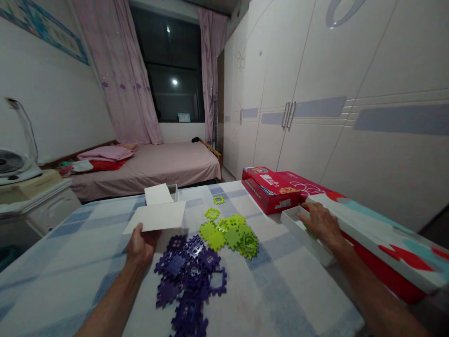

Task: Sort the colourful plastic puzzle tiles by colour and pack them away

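Note:
My left hand (pixel 142 248) grips the near edge of a flat white card or box lid (pixel 157 217), thumb on top. Below and right of it lies a heap of dark purple notched plastic tiles (pixel 191 271), some solid and some window-shaped. Bright green tiles of the same kind (pixel 233 234) form a second heap beyond them, with a few loose ones farther back. On the right, my right hand (pixel 322 224) reaches into a long white open box (pixel 294 229), fingers curled. Something green shows under the hand; what the fingertips hold is hidden.
A red printed box (pixel 270 187) stands behind the white box. Beside it lies a long red and white box (pixel 379 224). A small grey-white open box (pixel 172 192) with a white card (pixel 157 194) sits at the far edge of the checked tablecloth (pixel 273 290).

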Demonstrator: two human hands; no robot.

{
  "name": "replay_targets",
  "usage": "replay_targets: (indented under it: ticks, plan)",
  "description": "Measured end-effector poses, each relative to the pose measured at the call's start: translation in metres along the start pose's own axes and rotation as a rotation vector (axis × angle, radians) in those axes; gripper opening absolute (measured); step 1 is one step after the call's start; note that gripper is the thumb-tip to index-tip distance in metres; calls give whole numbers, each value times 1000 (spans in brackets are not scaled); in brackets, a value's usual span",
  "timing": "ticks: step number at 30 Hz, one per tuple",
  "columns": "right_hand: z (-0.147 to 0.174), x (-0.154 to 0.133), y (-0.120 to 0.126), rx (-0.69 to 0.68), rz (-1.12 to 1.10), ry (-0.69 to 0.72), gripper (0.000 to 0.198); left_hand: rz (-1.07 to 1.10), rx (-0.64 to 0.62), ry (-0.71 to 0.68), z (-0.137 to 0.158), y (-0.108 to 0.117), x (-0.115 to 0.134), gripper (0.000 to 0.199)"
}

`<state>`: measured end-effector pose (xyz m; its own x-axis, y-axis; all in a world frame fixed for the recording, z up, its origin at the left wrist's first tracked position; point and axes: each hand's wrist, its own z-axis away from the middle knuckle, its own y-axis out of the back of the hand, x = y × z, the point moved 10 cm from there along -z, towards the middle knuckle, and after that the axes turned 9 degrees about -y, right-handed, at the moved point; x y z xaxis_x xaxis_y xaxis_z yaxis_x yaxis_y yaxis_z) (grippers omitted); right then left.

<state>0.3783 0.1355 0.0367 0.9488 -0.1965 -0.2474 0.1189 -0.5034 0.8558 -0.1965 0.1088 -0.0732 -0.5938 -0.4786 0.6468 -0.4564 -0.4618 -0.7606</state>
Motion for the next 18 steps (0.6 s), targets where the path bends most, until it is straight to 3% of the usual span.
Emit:
replay_targets:
  ticks: [2,4,7,10,14,18]
  plan:
    - [4,-38,2,1,-117,104,34,0,10,6,0,1,-1,33]
    - [7,-89,-10,-90,-245,227,32,-5,16,6,0,1,0,33]
    - [11,-170,-48,-257,-295,378,34,-10,21,12,0,3,-1,33]
    - [9,-230,-95,-378,-287,422,42,-5,14,16,-1,3,-2,33]
    - [-1,-271,-142,-459,-242,339,38,17,-10,4,-2,1,-3,34]
    - [-12,-283,-166,-497,-184,225,38,23,-10,-7,-3,2,-4,33]
